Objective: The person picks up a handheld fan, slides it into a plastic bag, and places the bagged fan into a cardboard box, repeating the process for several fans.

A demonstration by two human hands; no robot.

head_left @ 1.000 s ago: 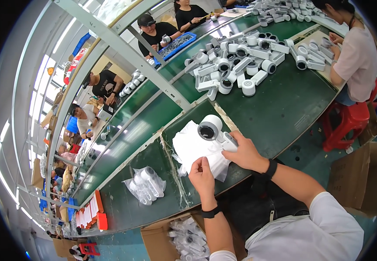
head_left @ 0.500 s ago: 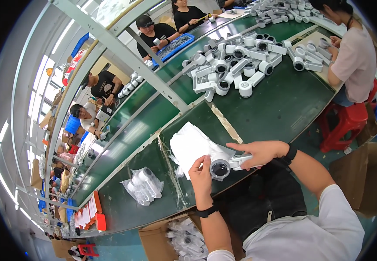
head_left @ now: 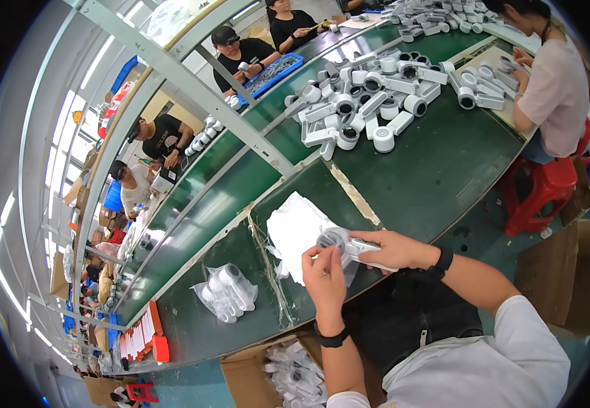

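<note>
My right hand (head_left: 394,250) is wrapped round the handle of a white handheld device with a round, grey-faced head (head_left: 332,236). At that head, my left hand (head_left: 324,273) is closed, its thumb and fingertips bunched against the near rim. Whether the left fingertips also pinch something small cannot be made out. Under and behind the device lies a stack of thin white plastic bags (head_left: 293,223) on the green table (head_left: 431,170). Left of the stack are a few similar devices wrapped in clear bags (head_left: 227,292).
A large pile of unwrapped devices (head_left: 377,95) covers the table's far side. Below the near edge stands an open carton (head_left: 244,374) of bagged devices. A metal frame (head_left: 254,139) rises beyond the table. A co-worker (head_left: 557,88) sits at the right on a red stool (head_left: 540,194).
The device's head has tipped up and away, and moved slightly left. My left hand has shifted from beside the head to its near rim. My right hand has moved slightly left and nearer.
</note>
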